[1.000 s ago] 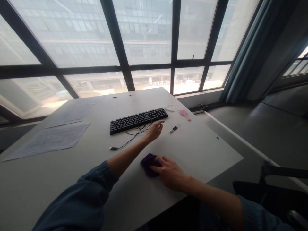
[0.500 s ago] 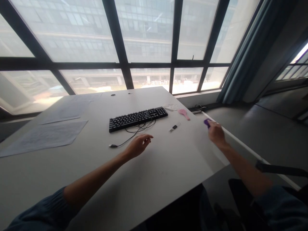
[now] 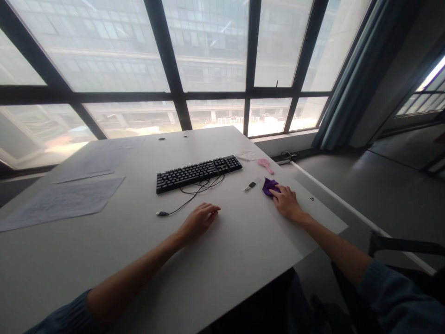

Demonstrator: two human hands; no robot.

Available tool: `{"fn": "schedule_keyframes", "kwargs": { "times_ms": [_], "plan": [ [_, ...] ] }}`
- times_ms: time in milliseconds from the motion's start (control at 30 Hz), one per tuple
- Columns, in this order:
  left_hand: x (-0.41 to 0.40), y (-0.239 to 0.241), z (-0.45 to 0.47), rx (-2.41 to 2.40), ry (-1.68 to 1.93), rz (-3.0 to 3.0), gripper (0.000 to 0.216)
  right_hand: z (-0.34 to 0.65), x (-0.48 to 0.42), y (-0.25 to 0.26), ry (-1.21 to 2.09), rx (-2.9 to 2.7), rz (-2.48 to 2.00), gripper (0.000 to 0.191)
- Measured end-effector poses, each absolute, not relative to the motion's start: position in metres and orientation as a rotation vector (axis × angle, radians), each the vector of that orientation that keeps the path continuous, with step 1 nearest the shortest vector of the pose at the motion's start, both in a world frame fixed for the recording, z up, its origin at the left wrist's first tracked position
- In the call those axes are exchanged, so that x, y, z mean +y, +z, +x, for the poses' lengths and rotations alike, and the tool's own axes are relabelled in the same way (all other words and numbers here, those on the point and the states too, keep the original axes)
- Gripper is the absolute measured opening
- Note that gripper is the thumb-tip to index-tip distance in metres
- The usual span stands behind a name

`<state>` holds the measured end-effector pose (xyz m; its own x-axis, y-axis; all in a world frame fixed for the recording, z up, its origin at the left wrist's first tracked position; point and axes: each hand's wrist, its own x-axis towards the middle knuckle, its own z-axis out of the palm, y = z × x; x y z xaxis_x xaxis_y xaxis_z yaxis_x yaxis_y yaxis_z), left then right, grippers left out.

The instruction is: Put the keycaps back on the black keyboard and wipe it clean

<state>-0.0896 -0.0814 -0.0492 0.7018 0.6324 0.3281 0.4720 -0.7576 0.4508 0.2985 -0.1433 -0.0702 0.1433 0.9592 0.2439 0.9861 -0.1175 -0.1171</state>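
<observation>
A crumpled purple cloth [image 3: 270, 187] lies against the white table near its right side. My right hand [image 3: 288, 203] is closed on it, fingers pressing it to the tabletop. My left hand [image 3: 199, 221] hovers over or rests on the table in front of the keyboard, loosely curved with nothing in it; contact is unclear. A black keyboard [image 3: 200, 174] lies beyond it, its cable [image 3: 187, 202] coiled in front and ending in a USB plug [image 3: 162, 214]. Just left of the cloth is a small black-and-clear object [image 3: 251, 186], and behind it a pink hairbrush [image 3: 265, 165].
Large printed sheets [image 3: 62, 199] cover the table's left part. A clear crumpled plastic wrapper [image 3: 246, 156] lies beyond the keyboard's right end. A small dark mark [image 3: 312, 199] shows near the right edge. A chair armrest [image 3: 403, 246] stands at the right, and windows line the back.
My right hand has moved left from the table's right edge with the purple cloth, which now lies spread on the tabletop. My left hand has barely moved.
</observation>
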Motion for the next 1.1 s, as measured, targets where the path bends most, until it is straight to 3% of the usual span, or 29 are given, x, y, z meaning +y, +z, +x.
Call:
{"fn": "schedule_keyframes", "kwargs": {
  "times_ms": [200, 367, 567, 800, 1100],
  "plan": [
    [-0.083, -0.056, -0.090, 0.861, 0.650, 2.644, 0.031, 0.336, -0.113, -0.062, -0.097, -1.771, -2.301, 0.046],
    [-0.097, -0.060, -0.094, 1.028, 0.467, 2.741, 0.044, 0.281, -0.112, -0.057, -0.303, -1.700, -2.089, 0.050],
    [-0.112, -0.066, -0.103, 1.360, 0.286, 2.738, 0.065, 0.159, -0.117, -0.062, 0.074, -2.208, -1.487, 0.049],
    [-0.120, -0.071, -0.120, 1.477, 0.225, 2.699, 0.070, 0.121, -0.105, -0.070, 0.302, -2.379, -1.539, 0.060],
    [-0.122, -0.072, -0.115, 1.490, 0.162, 2.656, 0.073, 0.121, -0.109, -0.069, 0.280, -2.419, -1.565, 0.060]
  ]
}}
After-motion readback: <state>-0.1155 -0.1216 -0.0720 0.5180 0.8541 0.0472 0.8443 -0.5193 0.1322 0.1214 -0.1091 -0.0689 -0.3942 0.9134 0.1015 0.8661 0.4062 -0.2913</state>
